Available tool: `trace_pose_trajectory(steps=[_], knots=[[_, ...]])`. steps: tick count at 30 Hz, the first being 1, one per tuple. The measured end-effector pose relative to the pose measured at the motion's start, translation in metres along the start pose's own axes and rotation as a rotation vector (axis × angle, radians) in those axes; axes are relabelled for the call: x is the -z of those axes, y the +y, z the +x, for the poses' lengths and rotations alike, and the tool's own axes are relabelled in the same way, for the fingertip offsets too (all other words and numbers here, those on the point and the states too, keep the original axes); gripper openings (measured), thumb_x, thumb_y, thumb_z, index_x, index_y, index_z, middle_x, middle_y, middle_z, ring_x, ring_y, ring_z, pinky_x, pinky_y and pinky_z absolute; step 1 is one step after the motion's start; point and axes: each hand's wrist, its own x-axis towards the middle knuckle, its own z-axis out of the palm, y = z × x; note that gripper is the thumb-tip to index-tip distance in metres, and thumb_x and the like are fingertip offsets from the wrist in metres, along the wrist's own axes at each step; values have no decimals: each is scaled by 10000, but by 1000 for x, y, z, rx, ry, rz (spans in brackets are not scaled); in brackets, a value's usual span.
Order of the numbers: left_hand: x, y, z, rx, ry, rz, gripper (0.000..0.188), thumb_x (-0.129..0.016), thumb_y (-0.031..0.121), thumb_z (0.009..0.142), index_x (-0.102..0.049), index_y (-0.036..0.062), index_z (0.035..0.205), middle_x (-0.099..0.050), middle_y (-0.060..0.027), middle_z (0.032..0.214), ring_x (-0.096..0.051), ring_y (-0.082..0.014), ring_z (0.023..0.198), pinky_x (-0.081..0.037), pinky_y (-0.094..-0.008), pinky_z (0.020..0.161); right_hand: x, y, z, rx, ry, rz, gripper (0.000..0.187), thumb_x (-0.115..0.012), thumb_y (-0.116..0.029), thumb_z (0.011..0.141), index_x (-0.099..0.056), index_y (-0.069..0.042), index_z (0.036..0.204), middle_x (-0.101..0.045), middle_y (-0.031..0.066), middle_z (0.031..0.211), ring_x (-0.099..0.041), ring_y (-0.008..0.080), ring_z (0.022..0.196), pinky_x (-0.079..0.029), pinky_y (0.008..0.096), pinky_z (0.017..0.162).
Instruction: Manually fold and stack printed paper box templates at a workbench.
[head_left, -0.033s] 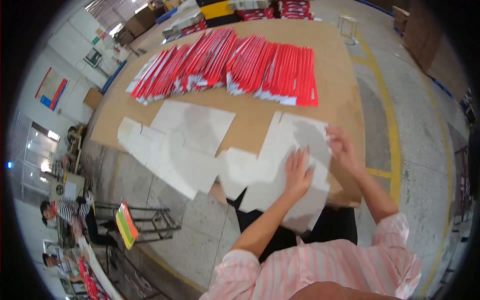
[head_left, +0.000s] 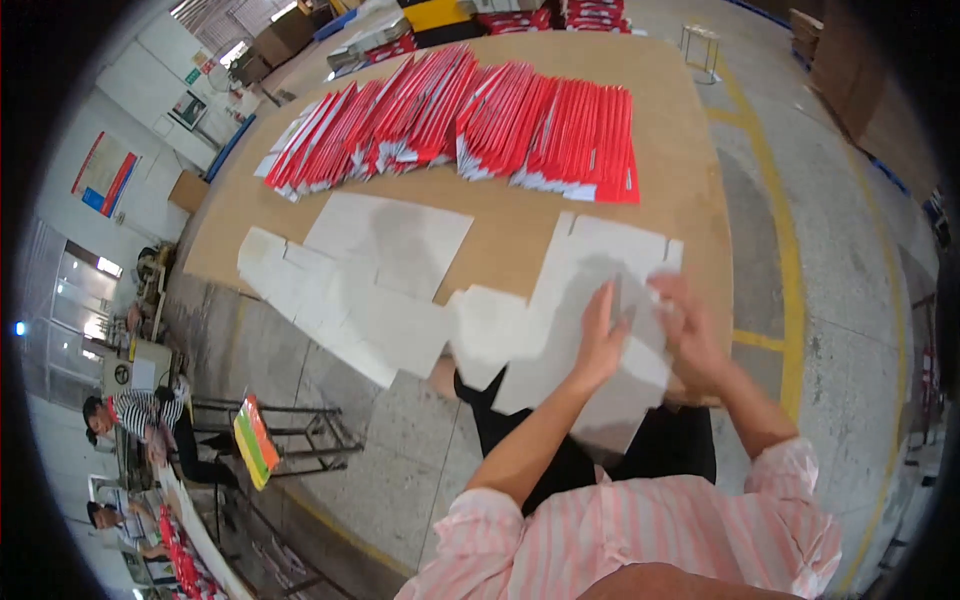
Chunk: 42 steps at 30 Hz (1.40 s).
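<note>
A flat white die-cut cardboard blank (head_left: 560, 300) lies at the table's near right, its lower part reaching over the edge above my lap. My left hand (head_left: 600, 345) is over its middle, turned on edge, fingers stretched and thumb apart. Near the blank's right side is my right hand (head_left: 688, 325), slightly smeared, its fingers bent a little and apart. Neither hand visibly grips anything. To the left, more white cardboard blanks (head_left: 375, 300) overlap, partly beyond the table's edge. Whether the hands touch the card cannot be made out.
Rows of red-and-white folded cartons (head_left: 470, 120) lean together across the far side of the brown table (head_left: 690, 160). A small stool (head_left: 700, 50) stands beyond it. At left, two people sit by a metal-framed bench (head_left: 300, 425) with a coloured sheet (head_left: 254, 442).
My left hand has gone from lying flat on the blank to being turned on edge. The blank under my hands has shifted slightly right and up.
</note>
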Motion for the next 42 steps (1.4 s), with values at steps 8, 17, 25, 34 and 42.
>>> trace_pose_trajectory(steps=[8, 17, 25, 34, 42], knots=[[145, 1, -29, -185, -61, 585, 536, -457, -88, 704, -575, 28, 1213, -582, -160, 1225, -485, -375, 1178, -378, -443, 1023, -29, -43, -137, 170, -434, -466, 619, -711, -115, 713, -505, -43, 1291, -445, 190, 1372, -374, 399, 1310, -281, 557, 1078], [159, -7, -62, -391, -322, 783, 388, -564, 151, 847, -572, 54, 1222, -552, -153, 1260, -497, -361, 1171, -452, -394, 935, 21, -13, -153, 140, -184, -719, 562, -599, 4, 684, -564, -45, 1244, -534, 124, 1318, -461, 330, 1263, -347, 497, 1059], [84, 23, -12, 74, -161, 938, 229, -614, 288, 865, -674, 68, 873, -638, -96, 969, -568, -317, 995, -470, -410, 822, 72, 14, -164, 106, -143, -630, 504, -668, 50, 647, -645, -58, 1139, -654, 95, 1156, -613, 295, 1084, -479, 407, 938], [25, 8, -29, -258, -251, 366, 325, -706, 220, 752, -655, 11, 995, -614, -86, 1033, -524, -317, 1017, -420, -450, 867, 74, 20, -110, -590, 167, -233, 642, -731, -67, 716, -519, -88, 1321, -589, 161, 1208, -618, 319, 1005, -494, 388, 878], [-27, 25, -52, -360, -44, 721, 365, -498, -33, 776, -586, 18, 1126, -534, -166, 1231, -470, -377, 1164, -265, -470, 1115, 28, 47, -121, -217, 276, -1148, 656, -619, -272, 836, -381, -144, 1433, -434, 179, 1392, -402, 386, 1283, -336, 525, 1040]])
